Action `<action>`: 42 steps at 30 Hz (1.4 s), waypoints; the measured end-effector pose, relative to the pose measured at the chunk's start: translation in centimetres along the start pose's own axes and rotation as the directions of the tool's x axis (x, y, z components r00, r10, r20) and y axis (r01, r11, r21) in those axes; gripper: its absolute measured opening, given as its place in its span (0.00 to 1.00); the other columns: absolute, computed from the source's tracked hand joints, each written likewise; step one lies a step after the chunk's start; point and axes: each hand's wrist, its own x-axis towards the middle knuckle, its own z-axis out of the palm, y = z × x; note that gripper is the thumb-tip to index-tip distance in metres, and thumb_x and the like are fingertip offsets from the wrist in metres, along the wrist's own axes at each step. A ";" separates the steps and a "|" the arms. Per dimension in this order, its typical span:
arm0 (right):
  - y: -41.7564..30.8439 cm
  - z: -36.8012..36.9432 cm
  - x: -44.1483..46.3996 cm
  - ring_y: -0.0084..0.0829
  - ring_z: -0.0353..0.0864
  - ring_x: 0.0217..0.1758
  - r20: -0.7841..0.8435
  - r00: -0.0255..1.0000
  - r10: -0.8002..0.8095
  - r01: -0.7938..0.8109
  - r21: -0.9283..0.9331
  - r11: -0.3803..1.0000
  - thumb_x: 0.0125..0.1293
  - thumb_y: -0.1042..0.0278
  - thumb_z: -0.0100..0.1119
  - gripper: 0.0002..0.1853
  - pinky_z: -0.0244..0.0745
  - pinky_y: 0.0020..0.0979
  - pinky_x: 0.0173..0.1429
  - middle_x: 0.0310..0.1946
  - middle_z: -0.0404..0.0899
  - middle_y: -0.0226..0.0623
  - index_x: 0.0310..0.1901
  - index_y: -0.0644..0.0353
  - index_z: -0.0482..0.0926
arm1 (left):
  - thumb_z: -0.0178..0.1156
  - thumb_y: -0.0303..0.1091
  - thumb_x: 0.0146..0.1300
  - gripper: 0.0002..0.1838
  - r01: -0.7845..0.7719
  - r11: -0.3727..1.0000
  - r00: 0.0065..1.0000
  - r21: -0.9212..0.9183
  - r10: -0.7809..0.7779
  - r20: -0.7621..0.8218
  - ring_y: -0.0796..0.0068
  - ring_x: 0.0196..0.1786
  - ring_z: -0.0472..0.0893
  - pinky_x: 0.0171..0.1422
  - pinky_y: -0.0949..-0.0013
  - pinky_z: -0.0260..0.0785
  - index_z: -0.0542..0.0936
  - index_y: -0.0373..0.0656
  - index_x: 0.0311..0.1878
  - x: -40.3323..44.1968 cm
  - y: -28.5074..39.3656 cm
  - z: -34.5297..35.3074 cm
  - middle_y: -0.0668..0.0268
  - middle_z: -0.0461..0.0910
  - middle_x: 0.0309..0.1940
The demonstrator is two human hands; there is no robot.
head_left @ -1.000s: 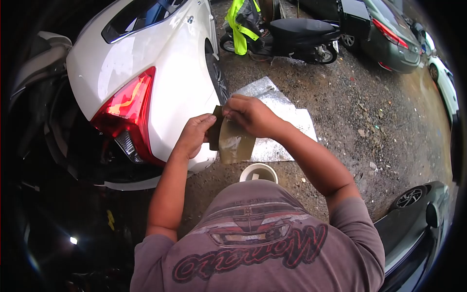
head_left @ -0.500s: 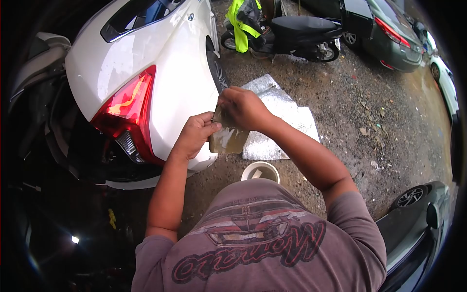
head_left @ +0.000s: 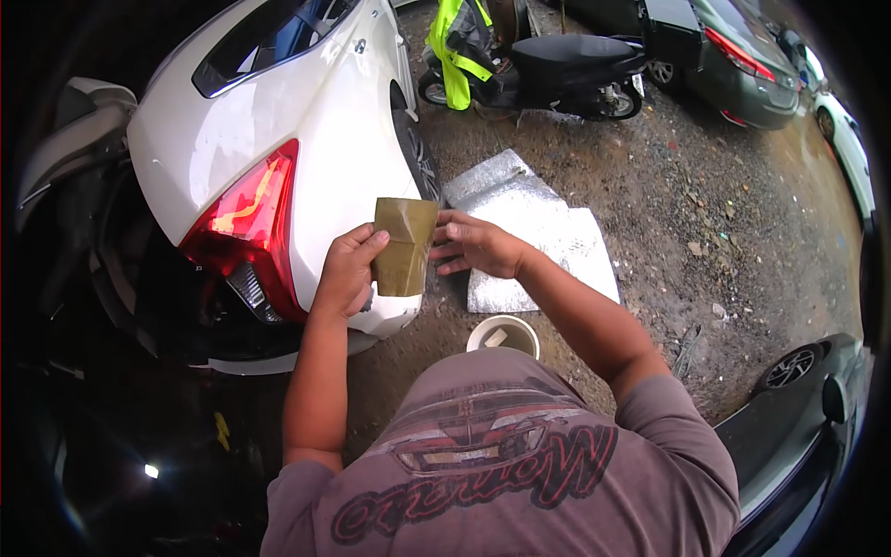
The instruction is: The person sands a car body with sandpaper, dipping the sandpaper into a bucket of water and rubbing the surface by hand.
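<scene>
A creased olive-brown sheet of sandpaper stands upright in front of me, with a pale streak across its upper part. My left hand pinches its left edge between thumb and fingers. On the other side, my right hand is open, its fingers spread close to the sheet's right edge; whether a fingertip touches it I cannot tell. Just beyond the sheet is the rear corner of a white car with a red tail light.
Silvery foil sheeting lies on the gravel. A white bucket with a pale block inside stands close to my body. Farther off are a black scooter with a hi-vis jacket and a grey car. Another dark car stands at right.
The sandpaper has gone from folded over to opened out and upright. My right hand has come off its top, moved down and right, and spread its fingers. My left hand keeps its pinch.
</scene>
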 end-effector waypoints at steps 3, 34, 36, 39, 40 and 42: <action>2.3 1.8 0.7 0.29 0.85 0.54 0.030 0.999 -0.037 0.027 0.283 0.959 0.81 0.51 0.65 0.28 0.81 0.38 0.61 0.53 0.84 0.32 0.73 0.56 0.71 | 0.61 0.30 0.82 0.13 0.008 0.998 1.000 -0.068 -0.009 -0.015 0.74 0.50 0.88 0.61 0.67 0.82 0.84 0.32 0.61 0.0 -0.3 -0.4 0.62 0.88 0.52; 1.6 3.1 -2.5 0.31 0.83 0.62 -0.194 0.968 -0.158 0.196 0.192 0.962 0.76 0.44 0.66 0.35 0.79 0.41 0.66 0.60 0.82 0.36 0.74 0.60 0.72 | 0.65 0.23 0.74 0.12 -0.079 0.996 0.995 0.051 0.076 0.063 0.73 0.50 0.87 0.63 0.67 0.80 0.86 0.33 0.58 -1.3 -4.3 -1.7 0.58 0.89 0.48; 1.9 3.3 -2.4 0.32 0.85 0.65 -0.156 0.985 -0.068 0.092 0.154 0.984 0.79 0.41 0.65 0.37 0.80 0.44 0.68 0.58 0.86 0.36 0.76 0.61 0.73 | 0.69 0.22 0.71 0.15 -0.075 0.985 0.996 0.158 0.065 0.067 0.74 0.51 0.87 0.63 0.67 0.80 0.86 0.33 0.59 -1.2 -4.8 -1.0 0.58 0.89 0.49; 3.9 1.5 -1.2 0.29 0.86 0.59 -0.156 0.988 -0.005 0.007 0.012 1.000 0.83 0.55 0.63 0.24 0.79 0.38 0.68 0.53 0.89 0.39 0.69 0.65 0.82 | 0.71 0.20 0.69 0.18 -0.124 0.984 0.992 0.129 0.124 0.003 0.76 0.50 0.86 0.62 0.69 0.79 0.86 0.34 0.62 -2.1 -3.7 1.8 0.60 0.89 0.49; 2.9 2.3 -1.8 0.29 0.87 0.53 -0.216 0.976 -0.040 -0.002 -0.193 0.981 0.85 0.62 0.60 0.18 0.79 0.34 0.66 0.50 0.91 0.41 0.61 0.68 0.88 | 0.70 0.21 0.71 0.17 -0.044 0.986 0.998 0.163 0.052 -0.044 0.77 0.49 0.86 0.60 0.70 0.80 0.86 0.35 0.62 -2.4 -3.2 2.5 0.61 0.89 0.48; 3.1 2.3 -2.0 0.27 0.87 0.53 -0.212 0.976 -0.043 -0.024 -0.304 0.952 0.85 0.61 0.60 0.18 0.79 0.32 0.66 0.50 0.91 0.39 0.63 0.66 0.87 | 0.70 0.22 0.73 0.16 0.036 0.981 0.995 0.192 -0.018 -0.093 0.78 0.48 0.86 0.58 0.71 0.81 0.86 0.35 0.62 -2.6 -3.5 2.2 0.62 0.89 0.48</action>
